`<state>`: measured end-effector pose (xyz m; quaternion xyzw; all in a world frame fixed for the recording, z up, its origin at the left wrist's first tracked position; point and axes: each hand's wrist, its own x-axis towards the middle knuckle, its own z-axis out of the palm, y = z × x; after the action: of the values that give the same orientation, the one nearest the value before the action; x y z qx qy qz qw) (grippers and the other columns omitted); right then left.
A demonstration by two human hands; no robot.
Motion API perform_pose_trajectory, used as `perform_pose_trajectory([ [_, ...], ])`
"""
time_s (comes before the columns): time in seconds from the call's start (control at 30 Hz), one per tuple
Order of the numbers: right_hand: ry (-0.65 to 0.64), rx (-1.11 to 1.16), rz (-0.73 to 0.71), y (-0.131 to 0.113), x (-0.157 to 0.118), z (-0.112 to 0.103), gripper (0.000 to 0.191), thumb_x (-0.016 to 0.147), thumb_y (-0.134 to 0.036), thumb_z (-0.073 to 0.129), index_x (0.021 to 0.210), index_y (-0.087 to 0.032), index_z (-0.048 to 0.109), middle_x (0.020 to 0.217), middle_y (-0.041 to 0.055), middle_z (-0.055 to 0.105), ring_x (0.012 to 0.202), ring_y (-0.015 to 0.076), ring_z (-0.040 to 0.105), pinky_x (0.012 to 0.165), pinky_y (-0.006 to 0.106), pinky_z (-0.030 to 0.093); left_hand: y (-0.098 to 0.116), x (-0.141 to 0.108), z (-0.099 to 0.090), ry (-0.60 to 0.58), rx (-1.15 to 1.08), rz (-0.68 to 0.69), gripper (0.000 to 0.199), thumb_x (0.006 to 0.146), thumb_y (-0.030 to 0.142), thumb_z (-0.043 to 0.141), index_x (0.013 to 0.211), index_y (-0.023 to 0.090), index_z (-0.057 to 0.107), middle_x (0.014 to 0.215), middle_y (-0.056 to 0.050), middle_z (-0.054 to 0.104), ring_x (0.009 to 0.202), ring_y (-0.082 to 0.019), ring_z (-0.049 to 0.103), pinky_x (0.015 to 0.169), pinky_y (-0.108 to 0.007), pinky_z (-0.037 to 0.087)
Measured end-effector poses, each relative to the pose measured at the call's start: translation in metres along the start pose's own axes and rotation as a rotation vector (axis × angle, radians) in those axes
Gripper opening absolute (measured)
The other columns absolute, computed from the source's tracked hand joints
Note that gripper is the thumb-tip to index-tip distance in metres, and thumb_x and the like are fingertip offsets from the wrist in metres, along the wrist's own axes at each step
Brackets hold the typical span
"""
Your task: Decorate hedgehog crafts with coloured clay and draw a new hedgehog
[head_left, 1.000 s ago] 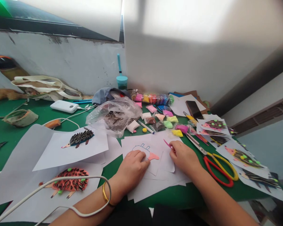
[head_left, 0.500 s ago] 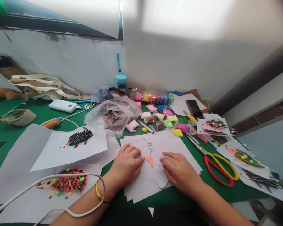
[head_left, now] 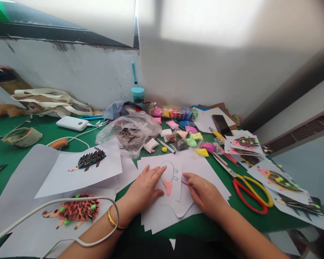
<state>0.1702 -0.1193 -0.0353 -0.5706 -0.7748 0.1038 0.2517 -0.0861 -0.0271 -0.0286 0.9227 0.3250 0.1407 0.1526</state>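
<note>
My left hand (head_left: 145, 187) lies open, fingers stretched, its fingertips on a small white paper card (head_left: 177, 190). The card bears a blue outline drawing (head_left: 167, 165) of a rounded body with two short legs. Flat salmon-pink clay (head_left: 167, 187) covers the pointed end of the outline, close to my left thumb. To the right of the card, my right hand (head_left: 205, 194) is closed around a thin pink stick (head_left: 185, 182), whose tip sticks out toward the card. Under both hands is a stack of white paper sheets (head_left: 210, 169).
Scissors with red and yellow handles (head_left: 251, 190) lie right of the sheets. Behind are small clay packets (head_left: 191, 142) and a plastic bag of striped seeds (head_left: 132, 136). Finished hedgehog pictures (head_left: 91, 158) lie on both sides. A white cable (head_left: 70, 201) loops over my left forearm.
The card with the drawing has shifted right and turned more upright. My left fingers have spread out over the drawing, and the pink stick shows more beside my right hand.
</note>
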Motion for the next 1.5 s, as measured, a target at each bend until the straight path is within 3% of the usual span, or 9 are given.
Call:
perform_pose_trajectory([
  [0.2, 0.048, -0.085, -0.001, 0.008, -0.006, -0.005, 0.015, 0.093, -0.017, 0.045, 0.098, -0.021, 0.058, 0.117, 0.0096, 0.070, 0.111, 0.0229, 0.065, 0.095, 0.044, 0.053, -0.004, -0.005, -0.006, 0.077, 0.121, -0.075, 0.074, 0.080, 0.035, 0.074, 0.145, 0.026, 0.038, 0.121, -0.008, 0.063, 0.115, -0.029, 0.057, 0.106, -0.053, 0.037],
  [0.37, 0.028, -0.067, -0.001, 0.012, -0.018, 0.000, 0.014, 0.094, -0.016, 0.045, 0.098, -0.022, 0.057, 0.122, 0.0083, 0.068, 0.120, 0.0229, 0.060, 0.099, 0.042, 0.051, 0.000, -0.003, -0.004, -0.027, 0.082, -0.045, 0.067, 0.087, 0.018, 0.061, 0.147, 0.026, 0.032, 0.136, -0.008, 0.058, 0.135, -0.026, 0.045, 0.118, -0.060, 0.012],
  [0.53, 0.127, -0.071, 0.014, 0.013, -0.025, -0.005, 0.020, 0.093, -0.013, 0.041, 0.101, -0.022, 0.057, 0.104, 0.0088, 0.069, 0.101, 0.0232, 0.065, 0.089, 0.042, 0.052, 0.000, 0.003, -0.004, -0.095, 0.049, -0.019, 0.071, 0.086, 0.010, 0.053, 0.150, 0.027, 0.026, 0.146, -0.008, 0.050, 0.142, -0.026, 0.036, 0.118, -0.061, 0.010],
  [0.63, -0.017, -0.065, 0.037, 0.010, -0.027, -0.015, 0.018, 0.093, -0.017, 0.045, 0.102, -0.023, 0.059, 0.094, 0.0066, 0.067, 0.087, 0.0218, 0.064, 0.080, 0.039, 0.052, -0.003, 0.007, -0.001, -0.099, 0.032, 0.001, 0.071, 0.086, 0.009, 0.052, 0.150, 0.027, 0.026, 0.146, -0.009, 0.050, 0.141, -0.026, 0.038, 0.118, -0.060, 0.013],
  [0.77, -0.194, -0.059, 0.037, 0.007, -0.024, -0.023, 0.029, 0.083, -0.032, 0.068, 0.109, -0.025, 0.058, 0.104, 0.0071, 0.065, 0.097, 0.0256, 0.061, 0.085, 0.040, 0.049, -0.006, 0.013, 0.003, -0.102, 0.032, 0.014, 0.067, 0.088, 0.008, 0.046, 0.149, 0.026, 0.028, 0.143, -0.010, 0.053, 0.140, -0.026, 0.040, 0.117, -0.060, 0.015],
  [1.07, -0.169, -0.149, 0.102, -0.002, -0.003, -0.003, 0.012, 0.087, -0.029, 0.062, 0.095, -0.020, 0.058, 0.089, 0.0045, 0.064, 0.083, 0.0219, 0.060, 0.075, 0.034, 0.044, 0.004, 0.050, 0.005, -0.131, -0.062, 0.045, 0.065, 0.088, 0.007, 0.039, 0.150, 0.024, 0.028, 0.144, -0.011, 0.052, 0.137, -0.026, 0.043, 0.115, -0.058, 0.025],
  [1.27, -0.087, -0.144, 0.086, 0.002, 0.001, -0.008, 0.018, 0.086, -0.034, 0.063, 0.098, -0.020, 0.060, 0.091, 0.0055, 0.065, 0.084, 0.0220, 0.061, 0.074, 0.034, 0.048, 0.005, 0.048, -0.007, -0.020, -0.172, -0.039, 0.063, 0.091, 0.027, 0.054, 0.149, 0.025, 0.032, 0.147, -0.010, 0.048, 0.132, -0.027, 0.048, 0.111, -0.048, 0.037],
  [1.4, -0.020, -0.166, 0.108, 0.014, 0.002, -0.010, 0.033, 0.083, -0.042, 0.067, 0.106, -0.019, 0.061, 0.117, 0.0119, 0.064, 0.106, 0.0269, 0.061, 0.087, 0.041, 0.051, 0.009, 0.026, -0.006, -0.071, -0.084, 0.033, 0.113, 0.060, 0.070, 0.076, 0.152, 0.026, 0.027, 0.158, -0.017, 0.026, 0.147, -0.041, 0.016, 0.112, -0.069, 0.016],
  [1.5, -0.034, -0.183, 0.093, 0.019, 0.003, -0.005, 0.055, 0.077, -0.046, 0.074, 0.121, -0.019, 0.058, 0.137, 0.0142, 0.057, 0.121, 0.0307, 0.057, 0.097, 0.047, 0.049, 0.017, 0.017, 0.004, -0.070, -0.017, 0.052, 0.119, 0.055, 0.080, 0.070, 0.152, 0.026, 0.027, 0.161, -0.018, 0.018, 0.148, -0.044, 0.006, 0.110, -0.074, 0.003],
])
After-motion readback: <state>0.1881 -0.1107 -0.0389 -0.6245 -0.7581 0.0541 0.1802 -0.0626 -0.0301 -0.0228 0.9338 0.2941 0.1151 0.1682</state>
